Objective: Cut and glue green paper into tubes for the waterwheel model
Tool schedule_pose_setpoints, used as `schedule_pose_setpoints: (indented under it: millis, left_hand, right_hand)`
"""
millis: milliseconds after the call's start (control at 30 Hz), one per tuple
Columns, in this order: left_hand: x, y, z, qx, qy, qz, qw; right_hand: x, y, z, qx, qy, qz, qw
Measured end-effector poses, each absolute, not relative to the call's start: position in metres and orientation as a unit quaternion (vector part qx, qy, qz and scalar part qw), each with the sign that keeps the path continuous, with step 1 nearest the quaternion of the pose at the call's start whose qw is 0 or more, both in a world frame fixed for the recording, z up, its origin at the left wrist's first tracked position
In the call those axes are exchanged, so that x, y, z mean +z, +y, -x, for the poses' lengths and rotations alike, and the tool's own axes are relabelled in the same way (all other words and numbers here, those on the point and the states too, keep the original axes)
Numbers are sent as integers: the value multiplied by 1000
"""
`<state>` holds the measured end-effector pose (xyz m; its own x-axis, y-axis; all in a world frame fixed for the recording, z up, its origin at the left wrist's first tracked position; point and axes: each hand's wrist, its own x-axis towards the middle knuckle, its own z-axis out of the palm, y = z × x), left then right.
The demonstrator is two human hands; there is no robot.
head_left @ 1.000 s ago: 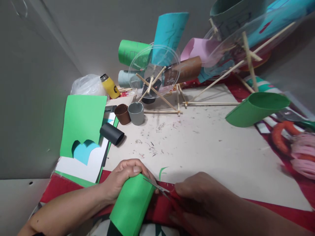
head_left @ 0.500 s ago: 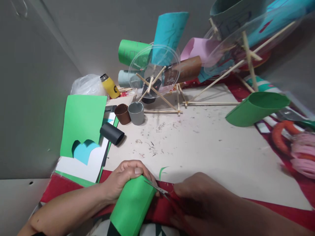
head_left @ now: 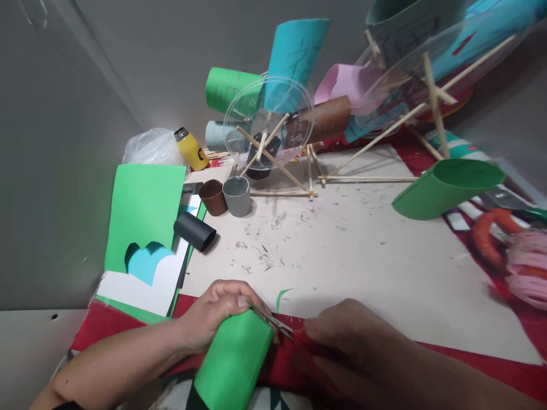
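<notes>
My left hand (head_left: 226, 312) is closed around the far end of a green paper tube (head_left: 234, 356), which slants down toward my lap. In my right hand (head_left: 348, 336) is a pair of scissors (head_left: 280, 326) with dark red handles. Their blades lie along the tube's far rim, close to my left thumb, and look nearly closed. My right fingers are partly blurred and in shadow. Just beyond the blades, a thin curved green paper scrap (head_left: 281, 300) rests on the white board (head_left: 333, 267).
At left lie green paper (head_left: 145, 210) and a blue heart shape (head_left: 147, 263). A black tube (head_left: 194, 232), brown cup (head_left: 212, 197) and grey cup (head_left: 236, 196) stand nearby. Behind rises a stick-and-plastic wheel (head_left: 268, 122) with paper tubes. A green tube (head_left: 431, 193) is at right.
The scissor blades have moved up slightly along the tube's rim and closed further. The tube has shifted a little down and right. My left hand stays around its end.
</notes>
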<state>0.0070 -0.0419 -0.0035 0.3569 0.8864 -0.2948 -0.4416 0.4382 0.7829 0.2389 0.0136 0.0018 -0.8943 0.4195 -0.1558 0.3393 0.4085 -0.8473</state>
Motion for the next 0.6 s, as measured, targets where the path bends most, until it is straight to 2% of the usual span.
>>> schedule_pose_setpoints:
  millis: [67,167,233,600]
  left_hand:
    - [-5,-42,-7,423,353,-301,778]
    - [-5,-40,-5,427,335,-298,785]
    - [-3,-38,-4,430,332,-286,789]
    - [7,-24,1,432,301,-154,836]
  right_hand:
    - [1,15,-239,496,-838,221,52]
    - [-2,18,-242,480,-835,237,129]
    - [-6,19,-243,475,-830,250,148]
    - [-14,20,-243,464,-832,290,86]
